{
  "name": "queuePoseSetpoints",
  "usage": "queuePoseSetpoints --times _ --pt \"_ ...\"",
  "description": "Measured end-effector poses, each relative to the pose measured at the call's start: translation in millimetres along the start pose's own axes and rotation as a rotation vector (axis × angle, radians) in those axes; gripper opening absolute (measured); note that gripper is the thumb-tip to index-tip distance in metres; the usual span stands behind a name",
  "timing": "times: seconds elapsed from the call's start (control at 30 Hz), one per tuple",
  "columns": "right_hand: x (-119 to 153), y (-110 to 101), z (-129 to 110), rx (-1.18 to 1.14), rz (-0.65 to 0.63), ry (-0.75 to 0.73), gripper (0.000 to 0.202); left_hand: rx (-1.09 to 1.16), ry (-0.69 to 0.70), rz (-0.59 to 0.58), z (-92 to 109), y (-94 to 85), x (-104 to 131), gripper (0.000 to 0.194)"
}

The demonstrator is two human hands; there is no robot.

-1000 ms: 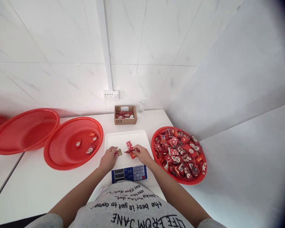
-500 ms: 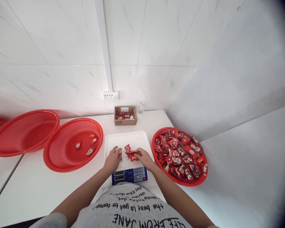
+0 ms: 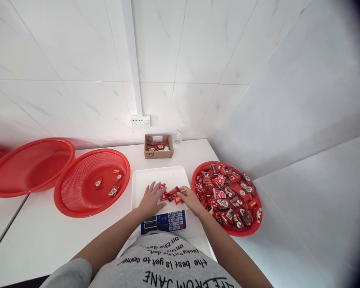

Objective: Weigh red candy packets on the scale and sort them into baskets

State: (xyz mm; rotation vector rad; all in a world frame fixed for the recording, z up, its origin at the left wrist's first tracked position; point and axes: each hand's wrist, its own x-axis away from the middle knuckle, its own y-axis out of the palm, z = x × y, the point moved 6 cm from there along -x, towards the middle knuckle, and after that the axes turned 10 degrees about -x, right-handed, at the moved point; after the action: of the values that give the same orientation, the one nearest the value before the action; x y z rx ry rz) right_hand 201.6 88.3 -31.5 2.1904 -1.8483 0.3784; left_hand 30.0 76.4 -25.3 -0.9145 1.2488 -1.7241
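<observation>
Several small red wrapped packets lie on the white pan of a weighing scale. My left hand rests over the pan with its fingers spread, at the left side of the packets and partly covering them. My right hand pinches a dark red packet by its end between thumb and fingers, with an orange-red packet just below it. The scale's blue keypad panel faces me at the pan's near edge.
At the right stands a red basket heaped with red packets. Two red baskets are at the left; the nearer basket holds a few packets, the farther basket overlaps its edge. A small cardboard box with packets sits by the wall, beside a clear plastic item.
My left hand has moved right and spread its fingers flat by the packets. My right hand has shifted slightly right, still with the dark red packet.
</observation>
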Motion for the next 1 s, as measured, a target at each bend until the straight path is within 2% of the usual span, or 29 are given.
queuePoseSetpoints --times 0.07,0.13,0.23,0.33,0.5,0.63,0.77,1.0 --pt "-5 -11 -2 0.122 0.042 -0.022 0.018 -0.018 0.019 -0.038 2 2.1 -2 0.059" --pt "-10 -13 -4 0.219 0.029 -0.044 0.016 -0.027 0.029 -0.049 2 2.8 -2 0.053" --pt "-13 -4 -5 0.291 -0.032 -0.076 0.023 -0.029 0.036 -0.034 -1 2.2 2 0.043" --pt "-12 6 -6 0.351 -0.009 -0.087 0.033 -0.034 0.046 -0.014 -5 0.7 10 0.038" --pt "-3 9 -9 0.518 0.065 -0.095 0.035 -0.037 0.039 0.021 -12 -1.4 25 0.045" --pt "8 19 -10 0.701 0.0 -0.059 0.035 -0.048 -0.005 0.043 -15 0.3 32 0.052" --pt "16 34 -9 0.798 -0.06 -0.028 0.037 -0.075 -0.041 0.063 -14 1.7 33 0.051" --pt "9 46 -10 0.883 -0.106 -0.086 0.037 -0.09 -0.05 -0.011 -13 3.5 27 0.047"
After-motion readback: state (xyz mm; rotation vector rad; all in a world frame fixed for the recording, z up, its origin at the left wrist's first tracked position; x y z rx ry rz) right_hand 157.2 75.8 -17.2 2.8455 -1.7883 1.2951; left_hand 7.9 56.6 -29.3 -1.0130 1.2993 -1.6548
